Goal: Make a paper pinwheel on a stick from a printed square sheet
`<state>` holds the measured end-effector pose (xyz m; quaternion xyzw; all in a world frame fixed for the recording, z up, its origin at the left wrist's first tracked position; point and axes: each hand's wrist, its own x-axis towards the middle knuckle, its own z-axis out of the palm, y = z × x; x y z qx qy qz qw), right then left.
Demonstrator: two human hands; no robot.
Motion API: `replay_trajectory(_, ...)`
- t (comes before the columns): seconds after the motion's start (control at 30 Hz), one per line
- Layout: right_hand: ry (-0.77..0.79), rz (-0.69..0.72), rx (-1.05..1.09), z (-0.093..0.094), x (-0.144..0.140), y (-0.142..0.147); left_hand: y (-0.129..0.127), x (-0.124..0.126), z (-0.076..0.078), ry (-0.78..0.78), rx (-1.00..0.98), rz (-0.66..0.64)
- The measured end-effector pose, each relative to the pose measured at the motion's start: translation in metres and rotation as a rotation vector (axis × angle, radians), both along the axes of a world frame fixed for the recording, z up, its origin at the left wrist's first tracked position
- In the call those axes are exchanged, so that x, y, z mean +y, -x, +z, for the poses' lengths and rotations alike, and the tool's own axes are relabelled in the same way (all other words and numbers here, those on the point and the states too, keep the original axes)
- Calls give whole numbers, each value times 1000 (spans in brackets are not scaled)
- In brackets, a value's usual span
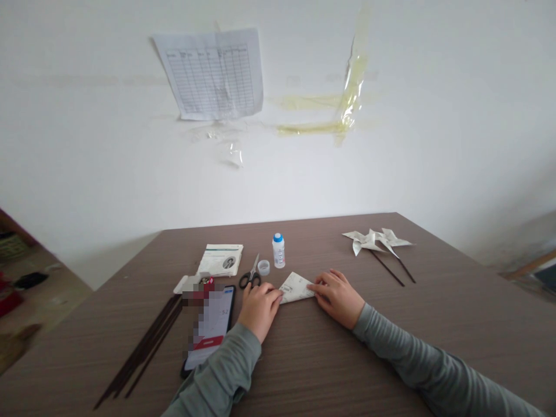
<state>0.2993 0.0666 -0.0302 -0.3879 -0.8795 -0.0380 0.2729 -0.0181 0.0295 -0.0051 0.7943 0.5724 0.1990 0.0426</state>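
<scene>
A folded triangle of printed paper [296, 288] lies on the table between my hands, one point facing the wall. The closed fingers of my left hand [259, 310] grip its left corner. At the opposite corner, my right hand [337, 298] holds the paper between thumb and fingers. Just beyond my left hand are black-handled scissors [251, 279] and a small clear cap-like cup [263, 267]. A white glue bottle with a blue top [278, 252] stands upright behind the paper. Two paper pinwheels on dark sticks [369, 240] lie at the back right.
A stack of printed paper squares [220, 259] sits at the back left. Dark sticks [143, 347], a small white box [187, 284] and a phone [215, 330] lie left of my left forearm. The brown table [434, 324] meets a white wall with a taped sheet [212, 75].
</scene>
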Motion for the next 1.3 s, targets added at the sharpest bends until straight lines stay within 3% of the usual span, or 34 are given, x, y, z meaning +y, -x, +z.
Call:
replay_trajectory(0.33,-23,-41,17,-2,1,-5,2,-5,0,-30,-1,12)
replay_trajectory(0.87,-67,-98,-16,-9,-1,2,-11,-6,14,-24,85,79)
replay_trajectory(1.1,-42,-100,-9,-10,-1,3,-8,-4,9,-8,80,79)
replay_trajectory(1.3,-15,-111,-21,-9,-2,3,-12,-7,17,42,71,109)
